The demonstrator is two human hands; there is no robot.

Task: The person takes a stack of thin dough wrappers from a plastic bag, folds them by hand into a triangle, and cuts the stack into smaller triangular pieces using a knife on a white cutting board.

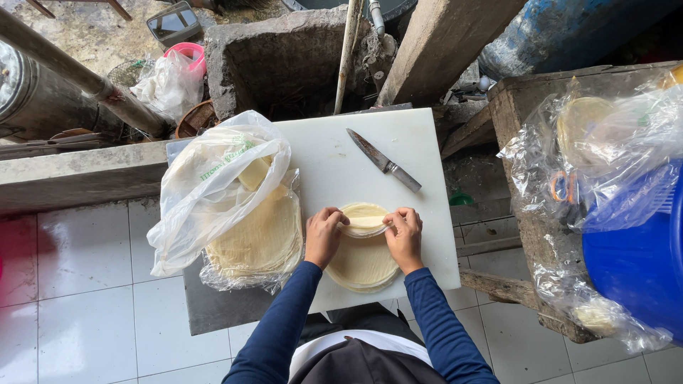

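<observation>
Dark blue sleeves reach up from six o'clock to a small stack of round pale yellow wrappers [363,262] on the white plastic cutting surface [334,156]. Left hand [322,236] and right hand [405,237] have fingers pinched on the top sheet's far edge, apparently peeling it back. At nine o'clock a clear plastic bag of larger wrappers [245,213]; at one o'clock a steel kitchen knife [384,162].

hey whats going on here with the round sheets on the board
A person in dark blue sleeves works at a white cutting board. The left hand and right hand together grip the folded far edge of the top sheet on a small stack of thin pale round wrappers. A knife lies untouched further up the board. A bigger stack of the same sheets sits in a plastic bag to the left.
</observation>
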